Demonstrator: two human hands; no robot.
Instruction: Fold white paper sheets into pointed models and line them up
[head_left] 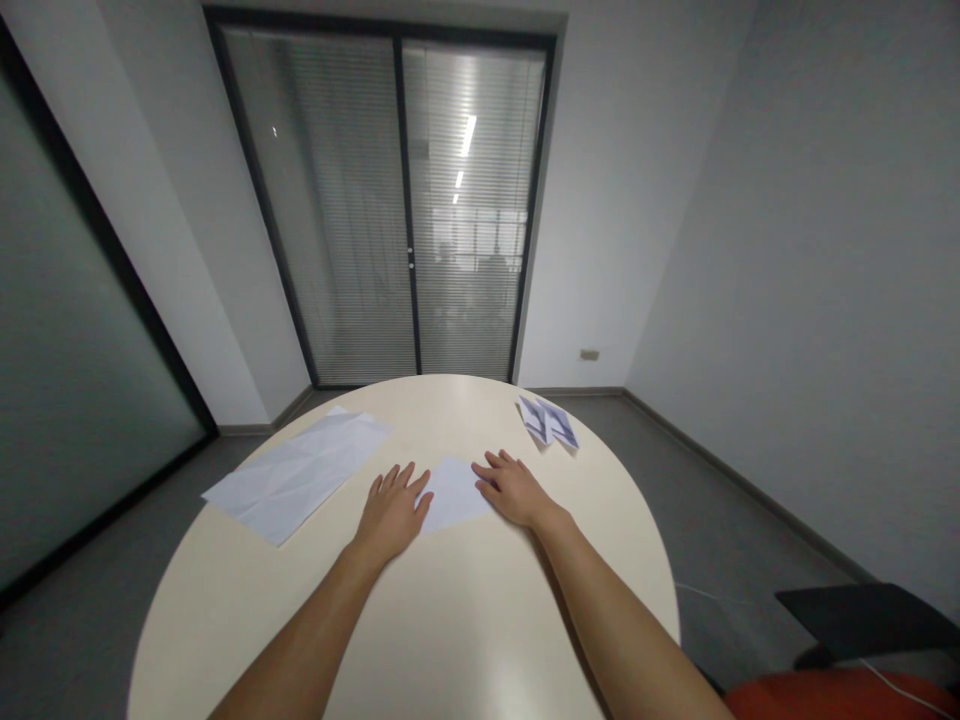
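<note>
Two bare forearms enter from the lower edge of the view and reach forward across a round, cream-coloured surface. Left hand lies palm down with the fingers extended and slightly spread, its thumb side touching the left edge of a small white sheet of paper. Right hand likewise lies flat, fingers extended, with its fingertips resting on the right edge of the same sheet. Neither hand is closed around anything; both press flat, and the small sheet lies between them near the middle of the surface.

Left of the hands, a larger white sheet lies flat, showing fold creases; its near corner reaches the rim of the surface. Beyond the right hand, near the far right rim, lies a folded paper piece with bluish-grey markings, well apart from the small sheet.

Behind the surface stands a dark-framed glass door with horizontal blinds, in which ceiling lights are reflected. Grey flooring and pale walls surround the surface. At lower right, part of a dark chair and an orange-red object appear at the frame edge; a thin white cable crosses them.
</note>
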